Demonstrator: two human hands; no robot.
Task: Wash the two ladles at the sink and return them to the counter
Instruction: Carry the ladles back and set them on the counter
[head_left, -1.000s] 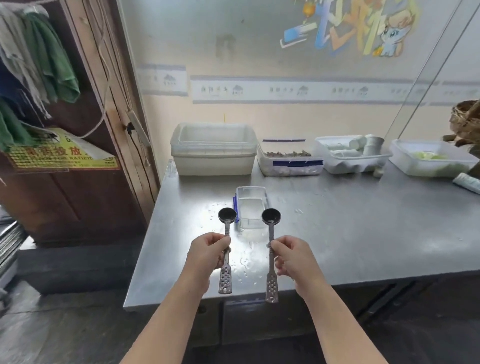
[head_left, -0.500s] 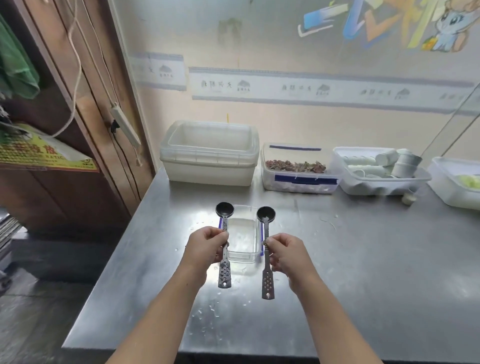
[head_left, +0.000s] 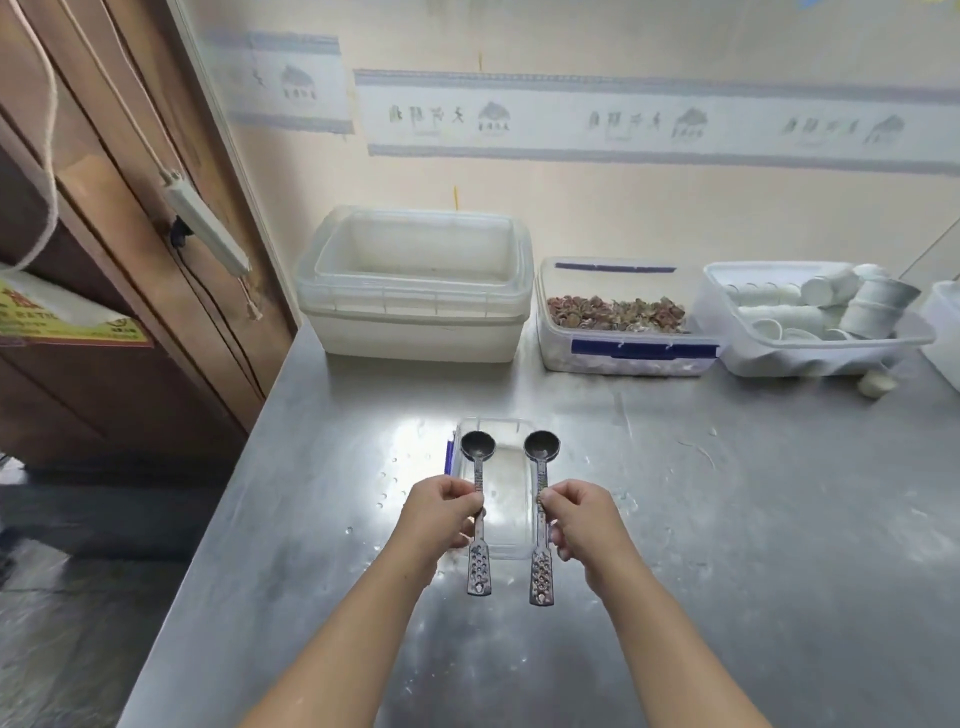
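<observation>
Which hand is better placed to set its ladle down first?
Neither clearly: left hand and right hand each grip a ladle, left ladle, right ladle, level above the clear container.

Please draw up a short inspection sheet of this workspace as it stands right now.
Surface: stainless steel counter, scuffed, with water droplets near the middle.
Job's things: two dark metal ladles with perforated handle ends, left ladle and right ladle, held side by side, bowls away from the person, over a small clear plastic box.
Clutter: stacked translucent tubs, clear container of brownish bits, white tray of small white cups, along the wall.
Hands: left hand and right hand each grip one ladle mid-handle.
Cables: white power strip with its cord hanging on the wooden cabinet.
Surroundings: no sink in view.
</observation>
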